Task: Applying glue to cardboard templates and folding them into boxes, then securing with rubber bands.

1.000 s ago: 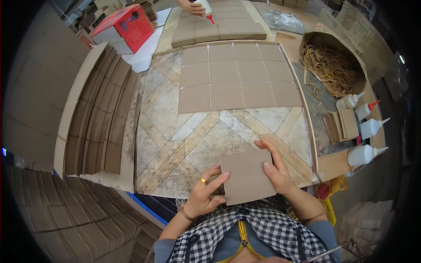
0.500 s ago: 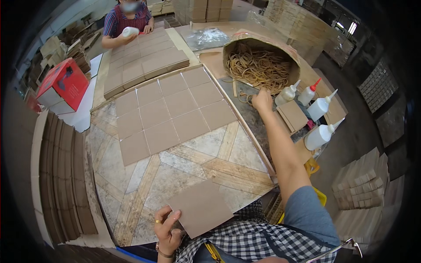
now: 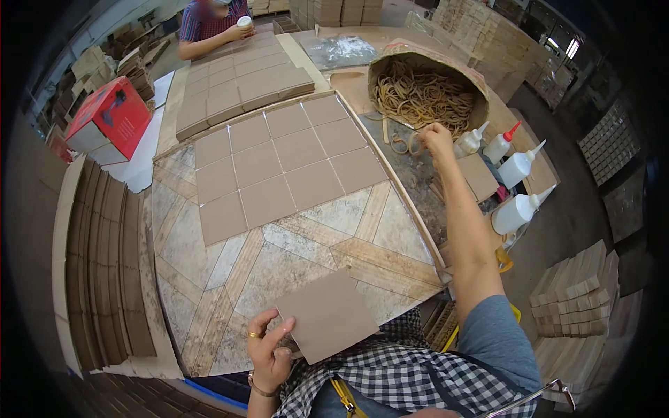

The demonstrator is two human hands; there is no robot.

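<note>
My left hand (image 3: 268, 348) grips a brown square board (image 3: 327, 315) by its left edge, thumb on top, above the near edge of the worktable. My right hand (image 3: 437, 141) is reached out to the mouth of a sack (image 3: 481, 83) full of tan rubber bands (image 3: 425, 97). Its fingers are pinched at a rubber band (image 3: 416, 144), beside another loose one lying on the table. Rows of brown square boards (image 3: 282, 155) lie side by side on the patterned tabletop (image 3: 279, 279), with white lines along their seams.
White squeeze bottles (image 3: 514, 212) and a small board stack (image 3: 478, 177) stand right of my right hand. Tall board stacks (image 3: 104, 272) line the left. Across the table, a co-worker's hand (image 3: 240, 31) holds a white bottle near layered boards (image 3: 240, 90). A red box (image 3: 111, 118) sits left.
The whole view has shifted slightly. My right hand stays by the rubber bands and my left hand keeps the board. The co-worker's bottle has tilted and moved right.
</note>
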